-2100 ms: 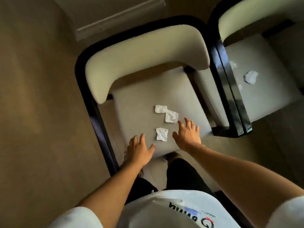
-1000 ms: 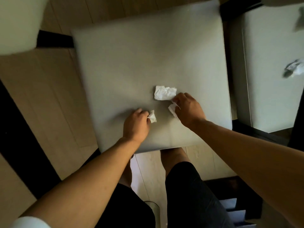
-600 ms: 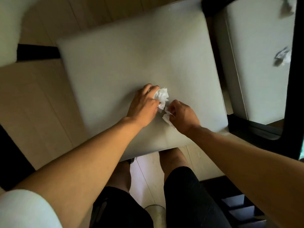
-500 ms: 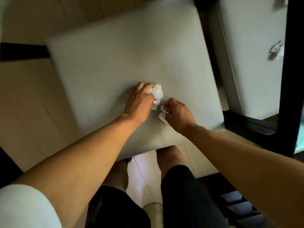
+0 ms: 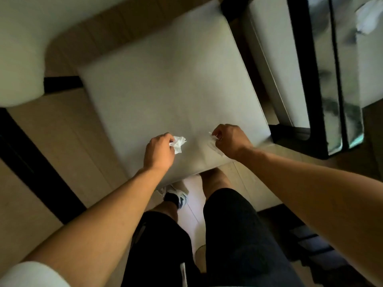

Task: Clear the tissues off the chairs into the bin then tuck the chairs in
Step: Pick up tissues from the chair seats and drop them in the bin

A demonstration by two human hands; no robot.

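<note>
A pale grey chair seat (image 5: 170,83) fills the middle of the head view, with its cream backrest (image 5: 22,50) curving at the upper left. My left hand (image 5: 158,151) hovers over the seat's front part, closed on crumpled white tissues (image 5: 178,142). My right hand (image 5: 230,141) is a little to the right, near the seat's front right corner, pinching a thin white tissue (image 5: 214,139). No loose tissue shows on this seat. A blurred white tissue (image 5: 365,19) lies on the second chair's seat (image 5: 371,65) at the far right.
Black chair frame bars (image 5: 306,75) stand between the two seats. Another black frame bar (image 5: 35,162) runs along the left over the wooden floor. My legs in black shorts and a shoe (image 5: 178,198) are right below the seat's front edge. No bin is in view.
My left hand picked up a small tissue, then gathered the larger one too. My right hand took the other piece. Both hands have drawn apart and lifted off the seat.
</note>
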